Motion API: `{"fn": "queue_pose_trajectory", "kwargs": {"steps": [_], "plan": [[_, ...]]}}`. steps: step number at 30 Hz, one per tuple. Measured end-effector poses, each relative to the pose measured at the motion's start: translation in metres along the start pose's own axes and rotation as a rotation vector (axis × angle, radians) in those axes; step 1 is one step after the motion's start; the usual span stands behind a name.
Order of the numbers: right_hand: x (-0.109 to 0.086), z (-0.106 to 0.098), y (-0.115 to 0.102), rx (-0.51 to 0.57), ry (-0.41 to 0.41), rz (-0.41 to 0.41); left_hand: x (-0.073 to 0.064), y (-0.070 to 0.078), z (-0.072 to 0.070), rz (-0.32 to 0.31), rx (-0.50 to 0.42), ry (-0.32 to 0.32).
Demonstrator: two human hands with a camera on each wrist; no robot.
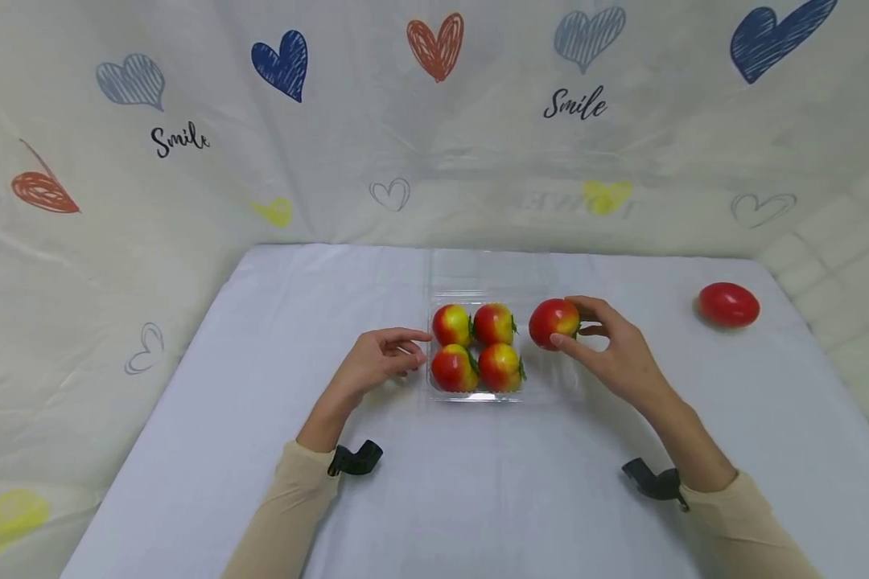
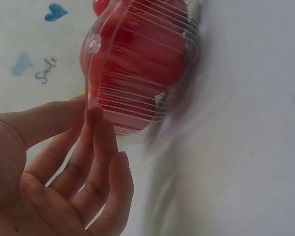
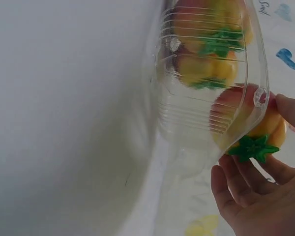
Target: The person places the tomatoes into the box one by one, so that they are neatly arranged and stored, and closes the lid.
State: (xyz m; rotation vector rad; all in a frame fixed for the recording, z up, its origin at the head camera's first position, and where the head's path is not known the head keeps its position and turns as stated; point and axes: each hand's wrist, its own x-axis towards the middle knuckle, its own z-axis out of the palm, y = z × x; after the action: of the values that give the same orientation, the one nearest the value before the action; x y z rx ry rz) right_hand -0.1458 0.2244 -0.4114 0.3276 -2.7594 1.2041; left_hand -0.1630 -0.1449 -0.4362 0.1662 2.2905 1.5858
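A clear plastic box [image 1: 478,396] stands mid-table with several red-and-yellow tomatoes [image 1: 455,368] in its left and middle parts. My right hand [image 1: 615,346] holds another tomato [image 1: 550,323] between thumb and fingers, over the box's back right part. In the right wrist view that tomato [image 3: 273,129] shows a green star-shaped calyx, and the box's wall covers part of it. On the box's left side, my left hand [image 1: 384,358] has its fingertips right at the rim, the fingers loosely bent. The left wrist view shows the fingers [image 2: 105,142] beside the ribbed box wall [image 2: 132,83].
A plain red, oval fruit [image 1: 728,305] lies at the table's right side. The box's transparent lid [image 1: 488,272] is folded back behind it. White cloth [image 1: 478,482] covers the table, and a curtain printed with hearts [image 1: 319,161] hangs at the back.
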Motion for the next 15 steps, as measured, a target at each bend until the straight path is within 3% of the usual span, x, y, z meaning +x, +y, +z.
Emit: {"fn": "queue_pose_trajectory", "kwargs": {"steps": [15], "plan": [[0.006, 0.0064, -0.0019, -0.016, -0.047, -0.025, 0.0005, -0.0007, 0.001, -0.004, -0.011, 0.001]]}}
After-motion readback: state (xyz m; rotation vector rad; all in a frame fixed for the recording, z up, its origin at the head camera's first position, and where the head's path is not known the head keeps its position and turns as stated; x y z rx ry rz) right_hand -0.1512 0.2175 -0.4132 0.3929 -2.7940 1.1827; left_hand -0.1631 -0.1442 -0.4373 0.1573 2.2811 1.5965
